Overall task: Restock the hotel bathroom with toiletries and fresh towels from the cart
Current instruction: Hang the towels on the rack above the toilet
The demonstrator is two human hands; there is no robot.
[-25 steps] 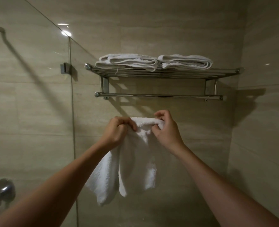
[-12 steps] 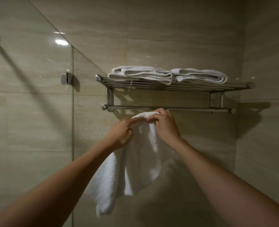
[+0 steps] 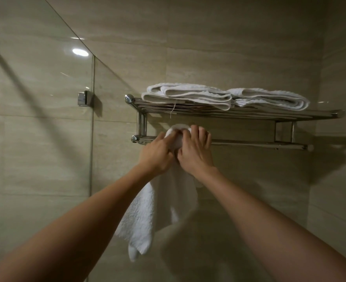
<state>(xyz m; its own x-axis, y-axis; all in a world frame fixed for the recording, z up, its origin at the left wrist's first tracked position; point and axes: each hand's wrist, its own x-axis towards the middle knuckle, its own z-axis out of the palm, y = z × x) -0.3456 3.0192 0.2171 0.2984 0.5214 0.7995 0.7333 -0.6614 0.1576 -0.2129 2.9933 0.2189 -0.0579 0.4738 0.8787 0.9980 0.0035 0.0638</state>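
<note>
Single head cam, wide-angle, near tiled wall (image 3: 229, 47), facing fwd & slightly up; towel rack (image 3: 249, 115) sits just above grip.

A chrome bracket (image 3: 83, 98) fixes the glass panel (image 3: 46, 129), which reflects perhaps a ceiling light (image 3: 80, 52).

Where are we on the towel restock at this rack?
Done: two folded towels lie on the rack's top shelf. In hand: left hand and right hand hold the top of a white hand towel at the lower bar, near its left end; the rest hangs below. Left: drape it over the bar and release. No toiletries or cart in view.
</note>
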